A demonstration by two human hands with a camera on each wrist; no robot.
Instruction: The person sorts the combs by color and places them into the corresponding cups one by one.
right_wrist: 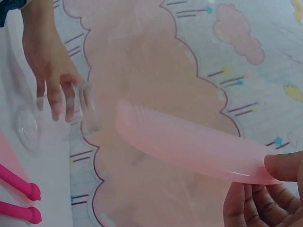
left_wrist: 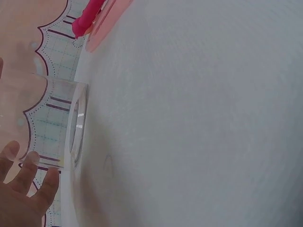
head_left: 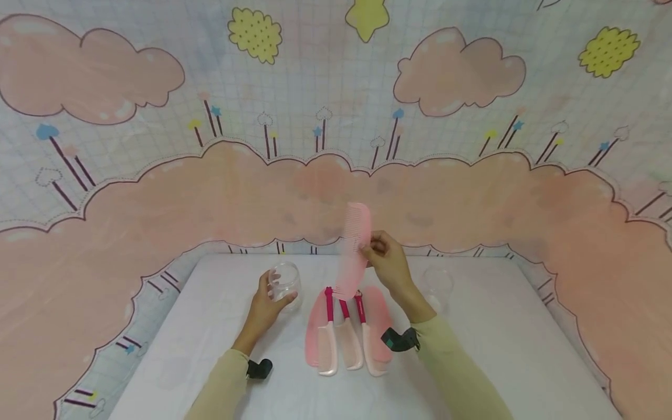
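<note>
A translucent pink comb is held up over the table by my right hand, its thumb and fingers pinching one long edge. In the right wrist view the comb extends leftward from the pinching fingertips. My left hand grips a clear, see-through jar from its left side, thumb in front. The left wrist view shows the jar's round base close to the white surface. Below the raised comb lie several more combs, some with dark pink handles and pale teeth ends.
Two wide pink combs lie at the sides of the fanned group on the white table. Another clear round container stands behind the right forearm. A patterned backdrop with clouds rises behind the table.
</note>
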